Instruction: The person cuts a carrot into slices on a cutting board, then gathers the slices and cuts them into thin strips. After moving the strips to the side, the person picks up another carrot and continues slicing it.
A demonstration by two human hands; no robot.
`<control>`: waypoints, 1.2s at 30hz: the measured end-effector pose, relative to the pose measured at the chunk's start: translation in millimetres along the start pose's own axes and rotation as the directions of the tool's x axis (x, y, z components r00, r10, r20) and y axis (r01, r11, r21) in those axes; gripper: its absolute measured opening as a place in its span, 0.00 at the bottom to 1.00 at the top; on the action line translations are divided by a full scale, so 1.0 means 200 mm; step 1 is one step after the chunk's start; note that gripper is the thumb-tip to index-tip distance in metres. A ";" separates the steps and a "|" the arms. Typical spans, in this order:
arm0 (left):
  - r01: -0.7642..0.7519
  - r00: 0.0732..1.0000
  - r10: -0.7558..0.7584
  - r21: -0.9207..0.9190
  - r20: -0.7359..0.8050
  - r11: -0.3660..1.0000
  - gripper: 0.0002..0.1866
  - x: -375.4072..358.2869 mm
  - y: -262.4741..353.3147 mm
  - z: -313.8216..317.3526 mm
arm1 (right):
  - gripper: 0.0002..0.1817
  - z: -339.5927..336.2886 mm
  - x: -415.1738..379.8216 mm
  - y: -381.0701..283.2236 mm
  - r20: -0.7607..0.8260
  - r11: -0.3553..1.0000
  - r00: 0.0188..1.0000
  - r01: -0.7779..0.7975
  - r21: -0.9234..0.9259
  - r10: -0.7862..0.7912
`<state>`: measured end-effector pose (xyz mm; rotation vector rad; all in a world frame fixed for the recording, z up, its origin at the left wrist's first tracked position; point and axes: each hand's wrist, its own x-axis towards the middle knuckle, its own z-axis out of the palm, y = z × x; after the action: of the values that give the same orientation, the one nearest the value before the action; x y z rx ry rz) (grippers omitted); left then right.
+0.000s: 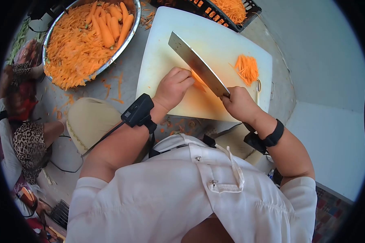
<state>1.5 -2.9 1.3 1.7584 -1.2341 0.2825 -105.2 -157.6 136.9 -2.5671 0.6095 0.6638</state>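
Note:
My right hand (240, 104) is wrapped round the handle of a broad cleaver (199, 64), its blade slanting up and left over a white cutting board (160, 40). Beside the blade, the curled fingers of my left hand (173, 88) press on a carrot (198, 82), which is partly hidden by fingers and blade. Toward the board's right side lies a small heap of carrot shreds (246, 69).
A large metal bowl (136, 30) at upper left holds carrot peelings and several whole peeled carrots (107, 30). Beyond the board stands a black crate (247, 21) of shredded carrot. Another person (28, 139) sits at left. Peel scraps litter the floor.

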 end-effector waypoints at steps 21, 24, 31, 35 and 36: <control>0.032 0.999 -0.032 -0.006 0.009 0.999 0.11 0.00 0.00 0.01 | 0.12 0.21 0.13 0.05 0.025 1.000 1.000 -0.001 -0.014 0.002; 0.020 1.000 -0.020 -0.012 -0.009 1.000 0.10 0.01 -0.01 0.02 | 0.12 0.20 0.15 0.04 -0.069 0.997 0.997 0.044 0.065 -0.040; 0.010 1.000 -0.010 0.002 -0.020 1.000 0.10 -0.01 -0.02 0.02 | 0.12 0.02 -0.02 0.00 -0.019 0.999 0.999 0.027 0.039 -0.026; 0.007 1.000 -0.007 0.020 -0.029 1.000 0.10 0.00 -0.02 0.03 | 0.12 0.02 -0.07 0.03 0.054 0.997 0.998 -0.014 -0.070 0.017; 0.009 0.999 -0.008 0.020 -0.033 1.000 0.10 0.00 -0.02 0.03 | 0.12 0.02 -0.08 0.03 0.054 0.997 0.998 -0.013 -0.074 0.017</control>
<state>2.5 -6.9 -3.4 1.7693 -1.2040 0.3193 -121.9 -155.0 139.6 -2.6053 0.5969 0.7716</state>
